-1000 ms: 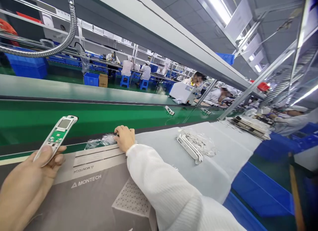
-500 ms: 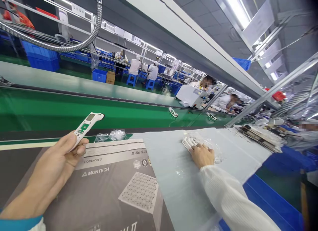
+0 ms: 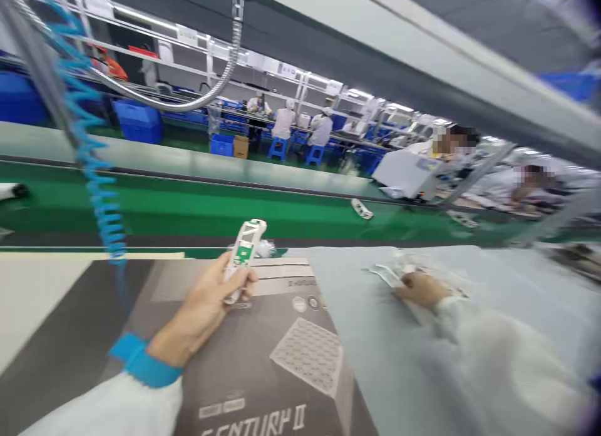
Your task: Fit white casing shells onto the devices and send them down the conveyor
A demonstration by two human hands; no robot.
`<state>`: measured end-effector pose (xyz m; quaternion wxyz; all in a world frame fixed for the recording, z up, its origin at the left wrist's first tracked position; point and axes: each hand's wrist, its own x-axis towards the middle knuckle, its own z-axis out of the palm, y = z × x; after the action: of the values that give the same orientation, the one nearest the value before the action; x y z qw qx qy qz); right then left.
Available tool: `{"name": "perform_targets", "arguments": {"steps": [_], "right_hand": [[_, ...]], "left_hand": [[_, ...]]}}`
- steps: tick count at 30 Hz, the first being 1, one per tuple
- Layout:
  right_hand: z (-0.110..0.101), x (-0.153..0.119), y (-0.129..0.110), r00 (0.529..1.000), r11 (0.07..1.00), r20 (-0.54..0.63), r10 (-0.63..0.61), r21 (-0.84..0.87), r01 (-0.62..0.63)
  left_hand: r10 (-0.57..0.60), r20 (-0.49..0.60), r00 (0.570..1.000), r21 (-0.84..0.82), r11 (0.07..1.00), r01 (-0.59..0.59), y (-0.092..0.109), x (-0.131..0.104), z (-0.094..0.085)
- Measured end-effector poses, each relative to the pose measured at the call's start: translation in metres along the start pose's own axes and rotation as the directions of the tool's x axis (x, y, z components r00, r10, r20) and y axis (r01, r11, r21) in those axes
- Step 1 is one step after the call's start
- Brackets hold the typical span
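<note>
My left hand (image 3: 206, 298) is closed around the lower end of a slim white plastic housing (image 3: 248, 233), held tilted above the printed box. A small green circuit board (image 3: 243, 254) shows in its open face. Over the pale sheet (image 3: 347, 311), my right hand (image 3: 422, 290) is blurred by motion, its fingers closed on a thin white plastic frame piece (image 3: 386, 274) that sticks out to the left. Clear plastic wrapping (image 3: 451, 270) lies around and behind that hand. The right fingertips are partly smeared.
A dark Montech carton panel (image 3: 225, 361) covers the work surface. Beyond runs a green conveyor belt (image 3: 300, 214) with white housings (image 3: 361, 209) on it. A coiled blue hose (image 3: 96, 167) hangs at left. Co-workers (image 3: 322, 128) sit at far benches.
The view has swung left. My left hand has turned the housing more upright, nearer the box's middle. My right hand, earlier resting on bagged white parts, now has a frame piece standing out from its fingers.
</note>
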<state>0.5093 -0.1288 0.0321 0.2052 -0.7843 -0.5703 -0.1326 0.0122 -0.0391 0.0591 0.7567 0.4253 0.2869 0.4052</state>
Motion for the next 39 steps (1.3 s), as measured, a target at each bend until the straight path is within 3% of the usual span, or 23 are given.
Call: {"name": "perform_targets", "arguments": {"steps": [3,5,7,9,12,14,16,19,21,23,25,26,30,34,36,39], "right_hand": [[-0.002,0.032,-0.036,0.976,0.993,0.214,0.027,0.11,-0.052],[-0.002,0.043,-0.086,0.933,0.943,0.357,0.041,0.295,-0.154],[-0.001,0.038,-0.154,0.89,0.742,0.455,0.007,0.594,-0.309],[0.005,0.021,-0.228,0.866,0.489,0.498,-0.056,0.769,-0.411],[0.027,-0.013,-0.317,0.834,0.092,0.528,-0.159,0.849,-0.52],[0.042,-0.029,-0.348,0.836,-0.139,0.499,-0.228,0.833,-0.535],[0.052,-0.036,-0.355,0.844,-0.297,0.476,-0.247,0.792,-0.534],[0.059,-0.033,-0.342,0.852,-0.393,0.459,-0.252,0.756,-0.524],[0.062,-0.03,-0.331,0.855,-0.389,0.457,-0.243,0.762,-0.518],[0.065,-0.03,-0.324,0.861,-0.358,0.463,-0.212,0.783,-0.509],[0.068,-0.032,-0.323,0.863,-0.319,0.465,-0.196,0.802,-0.505],[0.069,-0.033,-0.324,0.864,-0.303,0.461,-0.2,0.81,-0.502],[0.07,-0.037,-0.329,0.874,-0.27,0.418,-0.247,0.837,-0.477],[0.064,-0.036,-0.333,0.899,-0.267,0.408,-0.162,0.859,-0.438],[0.059,-0.035,-0.335,0.865,-0.401,0.477,-0.155,0.77,-0.497],[0.052,-0.036,-0.337,0.726,-0.669,0.644,-0.24,0.433,-0.605]], "left_hand": [[0.01,0.042,0.999,-0.011,1.0,-0.01,-0.008,0.006,-0.002],[0.039,0.019,0.999,0.027,0.999,-0.04,-0.012,0.009,-0.004],[0.06,-0.043,0.997,0.118,0.991,-0.055,-0.015,0.01,-0.004],[0.065,-0.1,0.993,0.22,0.975,-0.042,-0.018,0.01,-0.003],[0.077,-0.154,0.985,0.291,0.956,-0.03,-0.02,0.012,-0.002],[0.041,-0.227,0.973,0.288,0.957,0.026,-0.019,0.014,-0.005],[-0.045,-0.273,0.961,0.242,0.963,0.114,-0.017,0.016,-0.01],[-0.123,-0.262,0.957,0.22,0.958,0.183,-0.014,0.018,-0.017],[-0.046,-0.332,0.942,0.335,0.928,0.163,-0.013,0.019,-0.02],[0.134,-0.402,0.906,0.506,0.857,0.098,-0.013,0.02,-0.022],[0.301,-0.364,0.881,0.644,0.765,0.004,-0.013,0.018,-0.021],[0.343,-0.301,0.89,0.689,0.724,-0.045,-0.014,0.017,-0.02],[0.312,-0.083,0.946,0.759,0.635,-0.142,-0.018,0.014,-0.014],[0.329,-0.077,0.941,0.771,0.618,-0.153,-0.024,0.012,-0.006],[0.35,-0.039,0.936,0.835,0.525,-0.161,-0.028,0.009,0.0],[0.217,0.039,0.975,0.973,0.216,-0.087,-0.032,0.003,0.016]]}}
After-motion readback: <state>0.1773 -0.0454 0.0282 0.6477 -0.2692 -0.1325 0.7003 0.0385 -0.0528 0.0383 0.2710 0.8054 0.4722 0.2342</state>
